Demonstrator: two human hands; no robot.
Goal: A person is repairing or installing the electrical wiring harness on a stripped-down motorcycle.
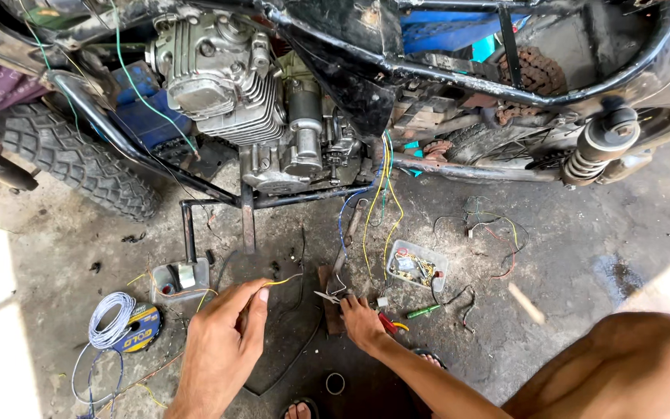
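Observation:
My left hand [222, 337] pinches a thin yellow wire [282, 281] between thumb and forefinger, just above the concrete floor. My right hand [362, 322] rests low on the floor, closed around red-handled pliers [388, 323] whose metal jaws [325, 296] point left toward the wire. Both hands are below the engine [250, 93] of a stripped motorcycle held on a stand [246, 213]. Yellow and blue wires [378, 209] hang from the frame down to the floor between the hands and the bike.
A coil of white and blue wire [108, 318] and a tape roll [143, 326] lie left of my left hand. A small clear tray of parts [416, 265], a green screwdriver [423, 312] and loose wires [490, 229] lie right. The front tyre [63, 151] is at left.

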